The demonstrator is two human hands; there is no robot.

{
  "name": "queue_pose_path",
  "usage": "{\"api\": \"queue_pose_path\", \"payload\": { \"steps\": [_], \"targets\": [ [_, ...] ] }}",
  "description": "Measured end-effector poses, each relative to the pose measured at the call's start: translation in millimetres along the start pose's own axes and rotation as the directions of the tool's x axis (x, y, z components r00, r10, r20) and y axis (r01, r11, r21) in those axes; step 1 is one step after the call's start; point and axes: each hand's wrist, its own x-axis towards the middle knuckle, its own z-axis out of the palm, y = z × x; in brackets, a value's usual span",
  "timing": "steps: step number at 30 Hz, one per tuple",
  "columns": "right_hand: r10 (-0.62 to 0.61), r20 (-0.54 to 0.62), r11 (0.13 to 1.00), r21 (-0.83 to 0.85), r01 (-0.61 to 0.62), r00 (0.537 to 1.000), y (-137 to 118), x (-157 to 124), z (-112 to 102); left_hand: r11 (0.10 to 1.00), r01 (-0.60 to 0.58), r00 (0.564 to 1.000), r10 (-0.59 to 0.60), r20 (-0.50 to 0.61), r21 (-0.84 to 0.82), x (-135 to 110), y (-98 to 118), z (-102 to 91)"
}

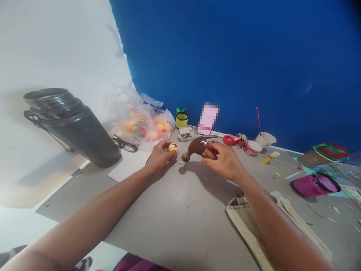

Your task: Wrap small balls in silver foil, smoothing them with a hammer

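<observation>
My left hand (159, 155) pinches a small orange ball (173, 147) with a dark mark on it, held just above the grey table (180, 210). My right hand (224, 160) is closed around the wooden handle of a hammer (197, 146), whose brown head points left toward the ball. A tiny silver pin (180, 162) lies on the table between the two hands. The hammer head is a short gap from the ball.
A black cylinder container (73, 126) leans at the left, with scissors (125, 144) beside it. A plastic bag of orange balls (143, 126), a box of pins (185, 133), paint pots (252, 147), a white cup (265, 139), and a cloth bag (278, 226) surround the hands.
</observation>
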Motion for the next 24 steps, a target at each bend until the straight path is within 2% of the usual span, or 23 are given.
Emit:
{"api": "queue_pose_path", "payload": {
  "steps": [2,4,8,10,12,18,21,24],
  "targets": [
    [0.053,0.241,0.992,0.099,-0.079,0.969,-0.8,0.1,-1.3,1.0,0.002,1.0,-0.002,-0.005,-0.004,1.7,-1.3,-0.1],
    [0.047,0.433,0.982,0.145,-0.121,0.9,-1.9,-1.7,2.0,1.0,0.019,1.0,-0.019,0.011,-0.016,1.4,-2.0,1.0],
    [-0.044,0.631,0.984,0.163,-0.077,0.774,-6.7,-8.2,16.9,0.999,0.034,0.999,-0.035,0.025,0.041,-1.6,0.4,1.9],
    [-0.068,0.672,0.99,0.139,-0.035,0.738,-11.2,-11.9,23.1,0.991,0.01,0.999,-0.016,0.04,0.133,-3.2,2.8,0.9],
    [-0.071,0.685,0.996,0.09,0.013,0.725,-16.8,-14.8,25.9,0.967,-0.05,0.997,0.034,0.069,0.25,-4.9,4.7,0.0],
    [-0.115,0.682,0.981,-0.038,0.192,0.722,-24.3,-18.0,25.6,0.814,-0.25,0.965,0.165,0.204,0.524,-9.0,2.0,2.5],
    [-0.11,0.686,0.975,-0.068,0.214,0.719,-20.9,-18.6,28.5,0.715,-0.319,0.944,0.179,0.278,0.622,-9.5,-2.2,4.7],
    [-0.103,0.688,0.971,-0.086,0.222,0.718,-19.3,-19.6,31.1,0.641,-0.344,0.936,0.175,0.306,0.686,-9.5,-6.4,6.9]
  ]
}}
